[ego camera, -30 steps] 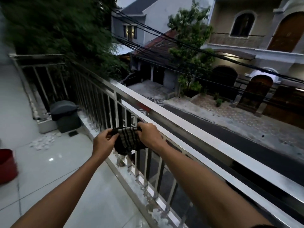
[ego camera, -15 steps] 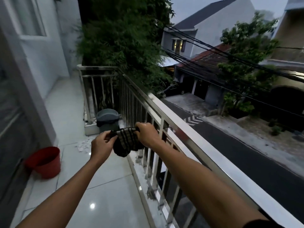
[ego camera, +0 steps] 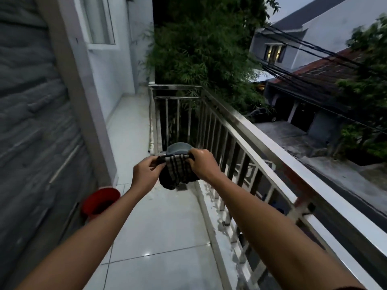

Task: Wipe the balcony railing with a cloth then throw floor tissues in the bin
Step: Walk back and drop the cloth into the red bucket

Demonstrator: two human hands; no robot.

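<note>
Since a moment earlier the person's gaze had swung left along the balcony, so that the house wall and the far corner came into sight, while both hands kept their hold on the cloth and sat out over the floor rather than against the rail. The left hand pinched one top corner of the cloth between thumb and fingers; the right hand was curled over the other top corner, knuckles up. Between them the dark cloth with pale stripes was stretched along its top edge and hung bunched below, touching nothing else.

Just behind the cloth, partly hidden by it, the rounded grey lid of the bin showed at the far end of the balcony, close to the corner bars. To the right of the hands, near but not touching them, the steel balcony railing ran from the far corner toward the person, its broad top rail pale in the dim light. Whitish bits lay along the base of the railing; whether they were tissues I could not tell. The tiled floor was glossy white. A red bucket stood by the wall to the left, beside the left forearm. Beyond the rail were trees, cables and a street below.
</note>
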